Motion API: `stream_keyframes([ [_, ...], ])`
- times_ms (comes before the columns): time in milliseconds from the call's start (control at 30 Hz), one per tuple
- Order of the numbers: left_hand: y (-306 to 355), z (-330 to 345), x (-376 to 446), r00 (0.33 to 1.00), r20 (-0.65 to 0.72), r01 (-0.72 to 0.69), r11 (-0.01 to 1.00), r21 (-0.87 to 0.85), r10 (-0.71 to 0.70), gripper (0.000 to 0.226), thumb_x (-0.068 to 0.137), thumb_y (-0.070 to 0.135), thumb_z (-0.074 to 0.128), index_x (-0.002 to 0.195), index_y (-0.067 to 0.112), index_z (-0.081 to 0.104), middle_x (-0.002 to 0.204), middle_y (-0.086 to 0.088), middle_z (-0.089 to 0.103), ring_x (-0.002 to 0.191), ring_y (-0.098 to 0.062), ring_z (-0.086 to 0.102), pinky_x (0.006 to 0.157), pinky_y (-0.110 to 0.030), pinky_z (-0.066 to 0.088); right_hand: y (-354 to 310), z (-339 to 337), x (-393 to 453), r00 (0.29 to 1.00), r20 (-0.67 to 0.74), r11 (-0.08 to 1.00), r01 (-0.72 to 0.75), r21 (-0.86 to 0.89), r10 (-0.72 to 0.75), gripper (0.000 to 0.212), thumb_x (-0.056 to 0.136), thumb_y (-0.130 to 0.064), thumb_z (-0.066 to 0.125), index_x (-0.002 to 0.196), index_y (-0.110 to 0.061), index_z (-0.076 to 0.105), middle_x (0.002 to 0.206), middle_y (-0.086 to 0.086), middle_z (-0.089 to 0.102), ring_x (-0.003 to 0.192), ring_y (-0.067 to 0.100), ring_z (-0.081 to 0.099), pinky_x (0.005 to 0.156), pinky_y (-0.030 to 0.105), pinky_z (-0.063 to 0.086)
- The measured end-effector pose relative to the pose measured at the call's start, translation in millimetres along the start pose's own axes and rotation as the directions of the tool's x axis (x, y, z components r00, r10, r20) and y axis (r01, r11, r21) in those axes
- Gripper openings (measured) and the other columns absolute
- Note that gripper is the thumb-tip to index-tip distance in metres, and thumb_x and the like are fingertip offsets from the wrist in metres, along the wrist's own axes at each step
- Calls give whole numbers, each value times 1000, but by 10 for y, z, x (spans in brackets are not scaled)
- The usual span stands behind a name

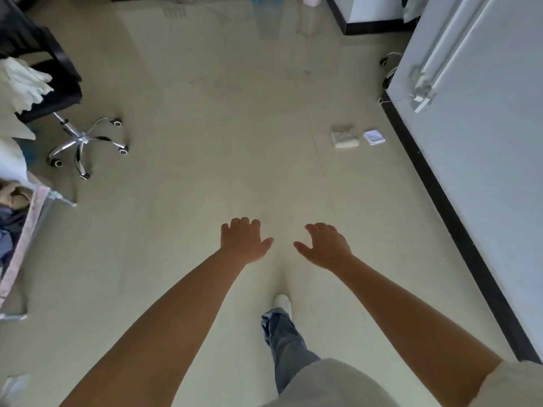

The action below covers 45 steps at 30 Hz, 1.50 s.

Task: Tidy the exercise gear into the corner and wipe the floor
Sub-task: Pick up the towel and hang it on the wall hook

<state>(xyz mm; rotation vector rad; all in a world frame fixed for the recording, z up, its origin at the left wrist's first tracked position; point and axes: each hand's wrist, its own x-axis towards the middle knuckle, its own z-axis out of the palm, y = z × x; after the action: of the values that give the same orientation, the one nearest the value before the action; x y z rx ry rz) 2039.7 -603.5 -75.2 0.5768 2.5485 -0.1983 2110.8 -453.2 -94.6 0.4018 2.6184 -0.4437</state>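
I stand on a pale beige floor [205, 127] and both my arms reach forward over it. My left hand [244, 240] hangs with its fingers loosely curled and holds nothing. My right hand [324, 245] is beside it, thumb out, fingers relaxed, also holding nothing. A folded pale cloth [345, 137] lies on the floor ahead to the right, near the wall, with a small white paper packet [374, 137] next to it. Blue and pink items [311, 0] stand at the far end of the room, cut off by the frame's top edge. No exercise gear is plainly recognisable.
A black office chair [58, 92] with a chrome wheeled base stands at the left, white cloth draped on it. A bed or rack with clothes [17, 218] lies along the left edge. A white wall with black skirting [446, 201] runs down the right. Cables [388, 71] lie by it.
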Motion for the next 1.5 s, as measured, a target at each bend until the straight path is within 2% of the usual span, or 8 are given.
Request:
stream_keyframes([
  [300,-251,-1007,2026,995,88,-44,999,14,43,55,97,48,33,132,8,44,135,-14,48,128,-30,42,105,-38,33,-9,-977,1963,991,36,990,-131,51,129,55,94,-45,42,135,-9,43,136,11,48,125,28,47,101,37,40],
  [533,-239,-2072,4078,981,59,-187,980,74,182,55,97,46,32,134,8,43,138,-15,46,130,-31,40,105,-39,33,195,-1845,3771,955,-21,953,-292,82,295,54,94,-45,42,133,-8,45,134,11,50,125,28,46,101,37,39],
  [733,-55,-3086,5610,958,84,-284,941,183,273,55,97,47,31,136,8,41,140,-14,43,132,-30,37,106,-39,31,345,-2707,5136,905,-43,890,-406,205,423,52,94,-44,44,131,-7,46,132,12,51,125,28,46,101,37,38],
  [867,314,-3556,6458,929,96,-370,891,264,357,54,97,46,32,136,9,40,141,-13,42,132,-29,35,106,-39,31,687,-3096,5794,866,-49,841,-469,270,498,51,94,-42,44,132,-7,46,135,11,49,128,27,43,103,37,36],
  [1033,1074,-4046,7569,870,126,-489,801,346,476,52,97,45,35,132,8,44,136,-14,46,128,-29,39,103,-39,34,1377,-3483,6702,801,-20,751,-553,360,599,49,94,-40,43,127,-4,48,128,12,53,122,29,48,99,37,40],
  [1200,1819,-4451,8573,820,214,-569,723,392,530,51,97,42,34,132,7,44,138,-14,44,131,-29,37,105,-39,32,2070,-3920,7497,750,70,657,-617,434,658,48,95,-39,43,127,-4,48,130,13,51,123,29,47,99,38,39],
  [1333,2342,-4722,9197,767,281,-639,647,416,577,51,97,43,34,132,7,43,138,-13,45,131,-29,37,104,-39,33,2511,-4186,7887,677,152,535,-682,499,720,47,95,-39,43,128,-5,48,130,13,51,123,30,47,99,38,39],
  [1500,2962,-4701,9930,660,455,-747,457,483,598,53,98,44,32,137,8,39,141,-13,41,133,-29,35,105,-39,33,2999,-4226,8284,546,285,317,-755,574,788,47,95,-38,42,129,-6,47,131,13,51,124,29,46,100,38,39],
])
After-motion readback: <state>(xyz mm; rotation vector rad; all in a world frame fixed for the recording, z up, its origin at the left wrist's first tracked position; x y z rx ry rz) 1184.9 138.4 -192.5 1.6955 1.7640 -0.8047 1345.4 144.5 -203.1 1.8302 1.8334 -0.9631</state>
